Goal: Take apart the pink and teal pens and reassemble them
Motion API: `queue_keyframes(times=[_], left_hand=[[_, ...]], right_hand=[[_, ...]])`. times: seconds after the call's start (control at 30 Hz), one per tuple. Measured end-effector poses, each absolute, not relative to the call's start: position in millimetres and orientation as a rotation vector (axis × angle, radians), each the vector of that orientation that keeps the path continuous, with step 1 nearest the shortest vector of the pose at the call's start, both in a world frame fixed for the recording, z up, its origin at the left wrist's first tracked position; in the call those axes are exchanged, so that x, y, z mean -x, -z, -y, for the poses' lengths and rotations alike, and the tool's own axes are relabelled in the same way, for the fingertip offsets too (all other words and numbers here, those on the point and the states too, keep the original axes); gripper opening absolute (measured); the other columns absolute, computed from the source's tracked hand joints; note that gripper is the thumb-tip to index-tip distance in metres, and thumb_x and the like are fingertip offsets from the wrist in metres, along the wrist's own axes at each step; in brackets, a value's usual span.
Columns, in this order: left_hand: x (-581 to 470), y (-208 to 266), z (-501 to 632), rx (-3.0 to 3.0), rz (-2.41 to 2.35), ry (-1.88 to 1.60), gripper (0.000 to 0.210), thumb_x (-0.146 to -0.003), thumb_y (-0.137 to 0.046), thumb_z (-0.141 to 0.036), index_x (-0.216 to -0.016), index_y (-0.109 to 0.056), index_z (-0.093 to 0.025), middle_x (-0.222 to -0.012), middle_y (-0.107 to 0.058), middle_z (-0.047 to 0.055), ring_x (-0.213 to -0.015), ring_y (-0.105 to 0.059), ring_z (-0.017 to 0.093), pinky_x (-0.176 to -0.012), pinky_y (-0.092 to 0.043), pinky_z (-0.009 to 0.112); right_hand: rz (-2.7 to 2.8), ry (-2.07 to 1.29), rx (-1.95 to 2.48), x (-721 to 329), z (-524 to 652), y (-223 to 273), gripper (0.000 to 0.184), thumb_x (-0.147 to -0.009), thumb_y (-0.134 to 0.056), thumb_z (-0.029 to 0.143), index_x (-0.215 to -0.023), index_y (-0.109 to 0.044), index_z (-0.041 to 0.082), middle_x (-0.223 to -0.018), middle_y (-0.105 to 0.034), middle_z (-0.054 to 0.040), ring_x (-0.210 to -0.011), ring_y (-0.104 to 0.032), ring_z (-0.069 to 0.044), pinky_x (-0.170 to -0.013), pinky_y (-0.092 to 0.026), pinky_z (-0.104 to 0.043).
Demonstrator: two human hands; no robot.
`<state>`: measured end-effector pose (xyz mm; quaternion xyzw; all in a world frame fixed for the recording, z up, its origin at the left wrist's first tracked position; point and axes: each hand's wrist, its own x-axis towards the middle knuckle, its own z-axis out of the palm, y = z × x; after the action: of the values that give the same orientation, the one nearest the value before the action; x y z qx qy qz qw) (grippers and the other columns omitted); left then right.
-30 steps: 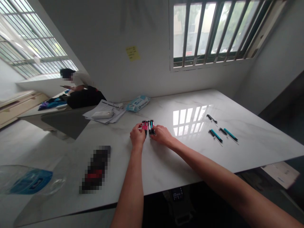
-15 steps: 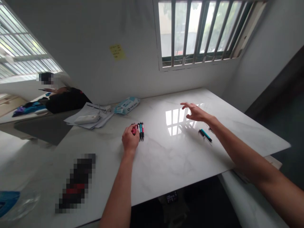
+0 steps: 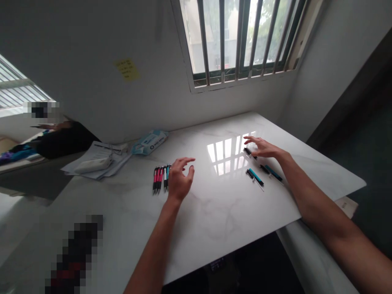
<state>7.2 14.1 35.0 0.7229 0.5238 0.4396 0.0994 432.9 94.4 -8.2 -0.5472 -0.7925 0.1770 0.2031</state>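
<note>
Several pens (image 3: 158, 179) in red, teal and black lie side by side on the white marbled table (image 3: 208, 212). My left hand (image 3: 180, 179) is raised at the right end of this row and hides part of it; its fingers are apart and hold nothing. Over on the right, my right hand (image 3: 262, 148) hovers with spread fingers above some dark pen parts (image 3: 248, 152), partly covering them. Closer to me lie a teal and black pen in pieces (image 3: 255, 177) and a second teal set of pen parts (image 3: 273, 173), each with a thin pale refill beside it.
A blue-white pack of wipes (image 3: 150, 142) and a stack of papers (image 3: 94, 161) are at the back left. A dark blurred object (image 3: 75, 253) lies front left. Another person (image 3: 65, 136) sits beyond the papers. A barred window (image 3: 241, 41) reflects on the tabletop.
My left hand has come off the pens at the row's left and shifted right, fingers opening. My right hand has lowered towards the pen parts. The view has turned right.
</note>
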Motion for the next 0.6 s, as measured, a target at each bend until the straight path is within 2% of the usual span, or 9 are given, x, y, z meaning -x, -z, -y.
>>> queue_keyframes(times=[0.13,0.27,0.4,0.6], left_hand=[[-43,-43,-32,-2.130,-1.454,-1.321,0.025,-0.093,-0.061,-0.020,-0.109,-0.080,-0.025,-0.121,-0.074,0.006,-0.102,-0.071,0.022,-0.086,-0.059,0.034],[-61,-27,-49,-2.063,-1.415,-1.352,0.026,-0.092,-0.061,-0.017,-0.107,-0.080,-0.024,-0.118,-0.074,0.006,-0.099,-0.071,0.021,-0.084,-0.058,0.034],[-64,-9,-50,-2.135,-1.380,-1.285,0.026,-0.093,-0.060,-0.017,-0.106,-0.081,-0.026,-0.117,-0.074,0.006,-0.108,-0.070,0.024,-0.084,-0.058,0.035],[-58,-8,-44,-2.103,-1.397,-1.252,0.025,-0.092,-0.061,-0.018,-0.105,-0.081,-0.026,-0.117,-0.076,0.006,-0.106,-0.070,0.024,-0.085,-0.059,0.036]], right_hand=[[2.229,-0.513,1.514,-434,-95,9,0.087,-0.079,-0.070,0.019,-0.163,-0.045,0.028,-0.145,-0.069,-0.0085,-0.136,-0.055,-0.032,-0.111,-0.050,-0.048],[2.219,-0.543,1.519,-430,-95,11,0.084,-0.081,-0.071,0.019,-0.160,-0.048,0.030,-0.143,-0.070,-0.0072,-0.136,-0.055,-0.032,-0.109,-0.051,-0.048],[2.211,-0.545,1.535,-428,-96,12,0.077,-0.082,-0.071,0.018,-0.156,-0.054,0.028,-0.141,-0.072,-0.0071,-0.137,-0.055,-0.033,-0.109,-0.050,-0.047],[2.132,-0.444,1.482,-424,-91,2,0.068,-0.083,-0.072,0.019,-0.150,-0.061,0.028,-0.134,-0.074,-0.0060,-0.130,-0.058,-0.032,-0.107,-0.052,-0.050]])
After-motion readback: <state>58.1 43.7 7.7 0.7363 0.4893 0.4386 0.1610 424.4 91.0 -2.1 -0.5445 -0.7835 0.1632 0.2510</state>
